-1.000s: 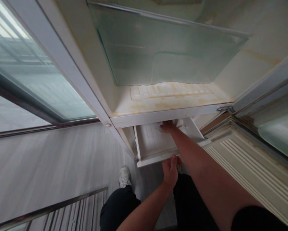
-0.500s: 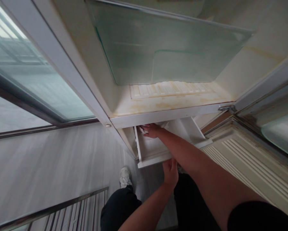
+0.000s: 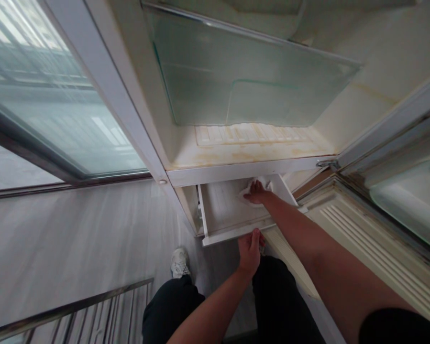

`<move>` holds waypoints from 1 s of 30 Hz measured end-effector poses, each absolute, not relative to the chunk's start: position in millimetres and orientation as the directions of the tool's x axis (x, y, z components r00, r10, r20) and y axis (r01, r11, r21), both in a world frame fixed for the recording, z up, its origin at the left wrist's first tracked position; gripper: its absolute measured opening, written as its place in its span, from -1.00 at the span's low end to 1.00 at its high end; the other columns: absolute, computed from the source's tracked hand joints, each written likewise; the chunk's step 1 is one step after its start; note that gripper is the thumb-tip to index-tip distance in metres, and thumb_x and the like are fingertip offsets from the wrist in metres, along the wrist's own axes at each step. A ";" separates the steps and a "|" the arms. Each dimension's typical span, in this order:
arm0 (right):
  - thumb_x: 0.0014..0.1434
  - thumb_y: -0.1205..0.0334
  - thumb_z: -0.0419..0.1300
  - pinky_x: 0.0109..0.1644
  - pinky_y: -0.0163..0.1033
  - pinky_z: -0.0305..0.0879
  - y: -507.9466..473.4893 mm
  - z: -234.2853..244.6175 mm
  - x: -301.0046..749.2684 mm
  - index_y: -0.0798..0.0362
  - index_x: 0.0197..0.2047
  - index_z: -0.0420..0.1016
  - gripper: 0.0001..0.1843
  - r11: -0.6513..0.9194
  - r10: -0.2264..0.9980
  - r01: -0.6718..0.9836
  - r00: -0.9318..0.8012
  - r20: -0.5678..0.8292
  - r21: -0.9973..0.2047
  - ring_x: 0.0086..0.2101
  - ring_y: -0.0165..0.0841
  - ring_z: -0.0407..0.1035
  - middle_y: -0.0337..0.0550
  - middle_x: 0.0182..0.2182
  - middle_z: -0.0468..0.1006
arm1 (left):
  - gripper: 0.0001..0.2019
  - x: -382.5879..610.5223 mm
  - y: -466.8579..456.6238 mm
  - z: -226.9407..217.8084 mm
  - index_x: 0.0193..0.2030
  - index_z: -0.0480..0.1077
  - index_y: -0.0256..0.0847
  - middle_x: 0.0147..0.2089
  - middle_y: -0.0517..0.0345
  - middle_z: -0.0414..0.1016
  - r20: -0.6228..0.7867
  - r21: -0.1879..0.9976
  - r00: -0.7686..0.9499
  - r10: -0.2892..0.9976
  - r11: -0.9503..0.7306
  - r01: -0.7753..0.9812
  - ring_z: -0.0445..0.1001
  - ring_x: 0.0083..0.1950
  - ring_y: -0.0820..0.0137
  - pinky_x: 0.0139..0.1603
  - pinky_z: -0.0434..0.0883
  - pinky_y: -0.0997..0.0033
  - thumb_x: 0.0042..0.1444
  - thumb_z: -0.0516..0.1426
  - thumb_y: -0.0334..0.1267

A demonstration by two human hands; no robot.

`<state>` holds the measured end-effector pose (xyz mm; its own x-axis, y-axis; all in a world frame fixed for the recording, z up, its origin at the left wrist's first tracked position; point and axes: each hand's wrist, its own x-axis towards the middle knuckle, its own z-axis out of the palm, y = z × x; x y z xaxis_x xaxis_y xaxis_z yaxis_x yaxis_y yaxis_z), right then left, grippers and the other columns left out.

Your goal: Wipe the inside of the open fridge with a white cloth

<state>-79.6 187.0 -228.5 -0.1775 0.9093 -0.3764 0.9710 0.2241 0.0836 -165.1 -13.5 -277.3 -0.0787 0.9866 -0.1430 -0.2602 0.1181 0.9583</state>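
A white drawer point(image 3: 222, 205) is pulled out beneath an open refrigerator-like cabinet. Inside it, toward the right, my right hand point(image 3: 258, 192) presses a crumpled white cloth or tissue point(image 3: 247, 193) against the bottom, fingers bent over it. My left hand point(image 3: 249, 249) is closed at the middle of the drawer's front edge, thumb up against the rim; its other fingers are partly hidden.
Above the drawer is a tilted glass shelf point(image 3: 236, 71) over a yellow-stained cabinet floor point(image 3: 250, 155). The open door point(image 3: 380, 248) is on the right. A metal-framed rack point(image 3: 103, 306) is at lower left, and a glass sliding door point(image 3: 67, 110) stands at left.
My right hand has slid the white cloth from the drawer's left back area to the right. My left hand stays at the front edge. The view has shifted slightly.
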 end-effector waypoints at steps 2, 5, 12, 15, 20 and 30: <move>0.32 -0.19 0.05 0.43 0.16 -0.14 181.6 -235.0 -105.0 0.10 0.47 0.00 -0.17 0.239 0.888 0.969 -0.193 -0.418 0.059 0.40 0.02 -0.15 0.17 0.45 -0.13 | -0.35 -164.5 -13.0 -276.9 -0.54 0.46 -0.25 -0.63 0.14 0.39 -0.143 0.957 -0.081 0.986 0.117 -0.265 0.32 -0.56 0.46 -0.47 0.26 0.44 0.23 -0.01 0.30; 0.27 -0.17 0.11 0.42 0.11 -0.09 167.9 -243.5 -152.5 0.16 0.51 -0.17 -0.03 0.346 0.803 0.938 -0.310 -0.509 -0.026 0.43 0.01 -0.30 0.23 0.46 -0.27 | -0.34 -163.6 -12.4 -279.0 -0.61 0.39 -0.23 -0.64 0.16 0.35 -0.146 0.949 -0.070 0.987 0.119 -0.293 0.30 -0.56 0.48 -0.47 0.26 0.45 0.20 0.01 0.32; 0.00 0.14 0.43 0.38 -0.08 0.03 153.0 -239.9 -185.1 0.29 0.30 0.27 -0.14 0.908 0.353 0.408 -0.866 -0.353 -0.094 0.30 -0.03 0.07 0.30 0.33 0.14 | -0.35 -166.2 -12.2 -278.9 -0.65 0.34 -0.23 -0.65 0.17 0.32 -0.160 0.942 -0.056 0.986 0.136 -0.308 0.28 -0.57 0.50 -0.49 0.22 0.47 0.16 0.06 0.32; 0.03 0.19 0.42 0.23 -0.04 0.21 164.2 -233.9 -153.2 0.18 0.24 0.36 -0.27 0.878 0.427 0.473 -0.843 -0.326 -0.071 0.14 -0.04 0.26 0.18 0.18 0.32 | -0.37 -167.1 -12.7 -275.2 -0.60 0.40 -0.25 -0.62 0.15 0.36 -0.175 0.936 -0.053 0.983 0.150 -0.317 0.33 -0.56 0.48 -0.49 0.24 0.47 0.16 0.07 0.31; 0.07 0.18 0.40 0.24 -0.05 0.17 177.8 -228.5 -92.4 0.21 0.23 0.35 -0.31 0.764 0.580 0.644 -0.716 -0.389 -0.046 0.14 -0.06 0.27 0.21 0.14 0.36 | -0.36 -166.6 -12.4 -273.1 -0.60 0.38 -0.25 -0.64 0.17 0.34 -0.167 0.943 -0.053 0.985 0.144 -0.299 0.32 -0.57 0.48 -0.51 0.23 0.48 0.16 0.06 0.32; 0.06 0.57 0.23 0.25 -0.09 0.18 192.3 -218.4 -4.5 0.21 0.02 0.55 -0.58 0.596 0.702 0.792 -0.432 -0.566 0.134 0.14 -0.12 0.34 0.23 0.08 0.48 | -0.37 -168.2 -12.2 -274.0 -0.62 0.37 -0.23 -0.64 0.15 0.36 -0.142 0.958 -0.054 0.988 0.123 -0.258 0.33 -0.56 0.47 -0.48 0.24 0.47 0.21 0.03 0.29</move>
